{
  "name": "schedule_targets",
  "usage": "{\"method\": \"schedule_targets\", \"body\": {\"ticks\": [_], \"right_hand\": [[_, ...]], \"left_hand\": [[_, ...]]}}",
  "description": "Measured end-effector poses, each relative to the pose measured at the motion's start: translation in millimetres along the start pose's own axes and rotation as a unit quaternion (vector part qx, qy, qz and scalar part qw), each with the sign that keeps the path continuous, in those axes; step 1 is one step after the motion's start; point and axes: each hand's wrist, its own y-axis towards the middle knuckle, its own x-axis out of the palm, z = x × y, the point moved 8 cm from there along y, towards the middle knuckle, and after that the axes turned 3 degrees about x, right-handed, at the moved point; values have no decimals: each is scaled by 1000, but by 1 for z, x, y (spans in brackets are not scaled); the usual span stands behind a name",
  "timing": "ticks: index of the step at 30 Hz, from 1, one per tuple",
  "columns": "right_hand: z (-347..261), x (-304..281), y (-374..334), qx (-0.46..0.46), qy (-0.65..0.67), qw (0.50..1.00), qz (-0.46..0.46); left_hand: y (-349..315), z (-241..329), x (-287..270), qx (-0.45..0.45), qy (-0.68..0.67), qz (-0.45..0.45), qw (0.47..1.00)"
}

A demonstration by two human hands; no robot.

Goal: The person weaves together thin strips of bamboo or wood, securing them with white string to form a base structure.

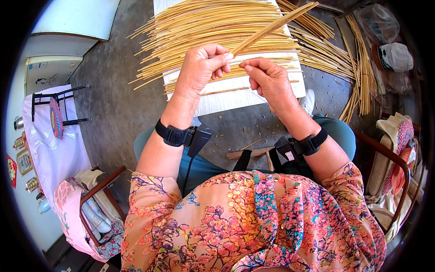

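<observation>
Shirt (217, 213), stick (274, 28) up-R from L grip (205, 65)

This is a room in a home, and it is a little workshop too. Lots of thin yellow sticks (217, 27) lie across a white counter (226, 100), and some poke past its left edge. More bundles of sticks (364, 75) lie on the bare gray floor (102, 75) past the right edge. Tiny cut bits (253, 132) are sprinkled on the floor by the near edge. The homey things are a wooden chair (101, 185) well off the near left corner, a shiny lilac cloth (59, 149) and a framed picture (24, 161). Off the far left corner, the pale box (50, 71) could be a fridge, but the view bends there.
</observation>
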Motion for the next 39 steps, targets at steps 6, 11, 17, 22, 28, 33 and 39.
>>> {"method": "schedule_targets", "body": {"ticks": [6,11,17,22,28,33,39], "right_hand": [[1,0,0,-1,-4,1000,6],[6,-2,1,2,1,1000,11],[-1,-2,0,8,-2,1000,3],[-2,-3,1,29,17,999,-2],[3,-4,1,23,20,999,9],[13,-7,1,49,27,998,32],[16,-18,2,63,29,996,51]], "left_hand": [[0,0,2,8,9,-8,1000],[0,0,4,5,12,-10,1000],[2,-2,2,-1,-2,-19,1000],[5,-4,3,-6,-30,-35,999],[8,-9,5,-20,12,-46,999],[13,-18,7,-18,47,-37,998],[25,-18,-3,1,166,22,986]]}}
